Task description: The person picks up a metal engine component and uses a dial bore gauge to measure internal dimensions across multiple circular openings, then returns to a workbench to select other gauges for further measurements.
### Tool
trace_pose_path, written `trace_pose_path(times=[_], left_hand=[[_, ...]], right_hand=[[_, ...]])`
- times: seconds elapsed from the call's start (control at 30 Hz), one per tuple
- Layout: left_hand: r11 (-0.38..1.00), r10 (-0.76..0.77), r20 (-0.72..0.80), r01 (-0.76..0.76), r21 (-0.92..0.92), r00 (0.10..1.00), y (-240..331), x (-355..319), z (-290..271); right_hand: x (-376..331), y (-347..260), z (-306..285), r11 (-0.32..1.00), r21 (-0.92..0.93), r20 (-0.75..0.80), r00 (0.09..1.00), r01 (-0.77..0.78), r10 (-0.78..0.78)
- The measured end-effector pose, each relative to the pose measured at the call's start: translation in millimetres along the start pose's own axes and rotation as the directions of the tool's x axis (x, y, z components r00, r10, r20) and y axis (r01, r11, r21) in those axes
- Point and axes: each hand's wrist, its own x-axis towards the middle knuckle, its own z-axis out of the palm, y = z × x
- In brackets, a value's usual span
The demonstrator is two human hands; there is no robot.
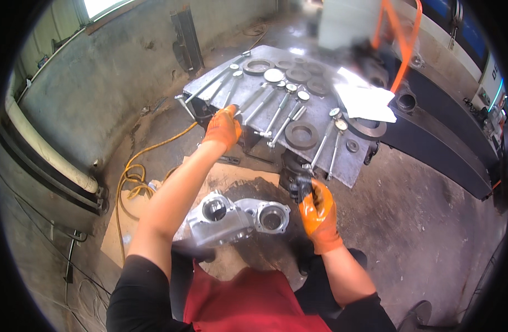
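Left hand [223, 127] — fingers closed on a gauge rod [253, 100] at the desk [209, 83] | right hand [318, 210] — fingers clamped on dark tool [296, 185] | aluminium housing [231, 217] below.

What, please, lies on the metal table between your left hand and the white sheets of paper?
In the head view, between the left hand and the papers lies a row of long-stemmed gauges plus a dark metal ring on the table.

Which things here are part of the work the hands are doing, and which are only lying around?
In use:
- left hand on a long bore gauge on the steel table
- right hand holding a dark tool
- aluminium housing on the floor between the arms

Lying about:
- steel rings
- white papers
- yellow hose
- orange hose
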Motion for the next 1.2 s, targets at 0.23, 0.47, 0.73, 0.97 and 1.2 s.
trace_pose_path(times=[0.23, 0.47, 0.73, 0.97, 1.2], left_hand=[[0.936, -0.349, 0.126, 0.338, 0.102, 0.929, -61, 116, 94], [0.961, -0.261, 0.188, 0.235, 0.149, 0.947, -69, 163, 147], [0.822, -0.267, 0.430, -0.029, 0.569, 0.863, -49, 195, 139], [0.849, -0.369, 0.195, 0.244, 0.468, 0.909, -119, 245, 143], [0.865, -0.327, 0.186, 0.215, 0.453, 0.926, -149, 238, 159]], right_hand=[[14, 1, -4, 0.994, -0.065, -0.010, 0.996, -0.093, 0.092], [28, 21, -16, 0.970, -0.125, 0.094, 0.970, -0.211, 0.223], [40, 17, -11, 0.953, -0.042, 0.029, 0.953, -0.299, 0.300], [41, 15, -9, 0.936, 0.031, -0.047, 0.935, -0.350, 0.351], [43, 27, -8, 0.950, -0.042, -0.085, 0.949, -0.309, 0.305]])
